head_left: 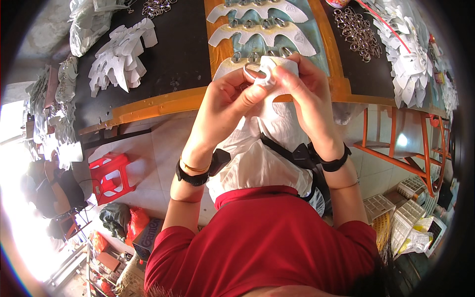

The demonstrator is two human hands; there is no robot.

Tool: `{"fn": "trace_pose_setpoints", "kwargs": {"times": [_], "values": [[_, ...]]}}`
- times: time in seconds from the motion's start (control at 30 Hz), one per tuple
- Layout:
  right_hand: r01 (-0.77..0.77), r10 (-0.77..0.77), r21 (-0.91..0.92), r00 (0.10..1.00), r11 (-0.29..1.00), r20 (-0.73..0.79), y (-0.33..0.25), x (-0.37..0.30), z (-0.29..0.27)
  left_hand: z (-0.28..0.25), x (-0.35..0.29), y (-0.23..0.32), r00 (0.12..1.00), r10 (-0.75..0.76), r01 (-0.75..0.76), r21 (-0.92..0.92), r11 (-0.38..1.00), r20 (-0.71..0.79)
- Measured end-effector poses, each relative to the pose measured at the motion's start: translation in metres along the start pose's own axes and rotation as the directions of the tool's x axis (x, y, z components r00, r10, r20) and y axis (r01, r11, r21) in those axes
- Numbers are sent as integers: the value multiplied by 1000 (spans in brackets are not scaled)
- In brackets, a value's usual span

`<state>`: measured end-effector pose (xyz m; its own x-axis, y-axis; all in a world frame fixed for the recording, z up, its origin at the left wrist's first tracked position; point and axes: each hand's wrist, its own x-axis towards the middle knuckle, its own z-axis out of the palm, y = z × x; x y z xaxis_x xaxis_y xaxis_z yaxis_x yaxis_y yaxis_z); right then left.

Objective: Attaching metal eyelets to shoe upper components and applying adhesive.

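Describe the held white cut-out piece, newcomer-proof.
At the table's orange near edge, find the left hand and right hand. They hold the white cut-out piece, a metal ring at its left. Unlike the flat pieces beyond, it's raised.

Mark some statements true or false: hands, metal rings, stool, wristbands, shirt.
1. The right hand grips a white cut-out piece. True.
2. The left hand is empty. False: the left hand pinches a metal ring.
3. A heap of metal rings lies on the black table's right side. True.
4. The stool is on the person's right. False: the red plastic stool is on their left.
5. Black wristbands circle both wrists. True.
6. The shirt is blue. False: the shirt is red.
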<state>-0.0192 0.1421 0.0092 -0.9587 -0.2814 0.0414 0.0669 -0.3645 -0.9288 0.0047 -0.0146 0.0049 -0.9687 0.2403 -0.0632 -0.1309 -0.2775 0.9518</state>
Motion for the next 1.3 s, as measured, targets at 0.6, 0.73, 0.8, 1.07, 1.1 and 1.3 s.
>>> {"fn": "trace_pose_setpoints", "kwargs": {"times": [0.6,0.73,0.8,1.07,1.1,1.3], "values": [[62,-60,-144,998,988,15,2,-2,3,1,-2,-11,1000,-5,6,-181,983,5],[12,-13,-46,1000,999,-11,-2,0,-3,3,2,-3,998,-34,42,-201,979,46],[53,-54,-43,998,998,-23,2,-1,-3,-3,3,-7,996,-22,44,-247,968,90],[462,-523,-415,851,784,-40,0,5,-3,5,-6,5,994,21,-8,122,992,-108],[566,-686,-642,723,517,85,-2,7,-9,5,-5,7,994,4,11,133,991,-113],[587,-566,-799,707,133,425,-11,3,-6,6,-4,9,973,215,-142,517,844,-84]]}}
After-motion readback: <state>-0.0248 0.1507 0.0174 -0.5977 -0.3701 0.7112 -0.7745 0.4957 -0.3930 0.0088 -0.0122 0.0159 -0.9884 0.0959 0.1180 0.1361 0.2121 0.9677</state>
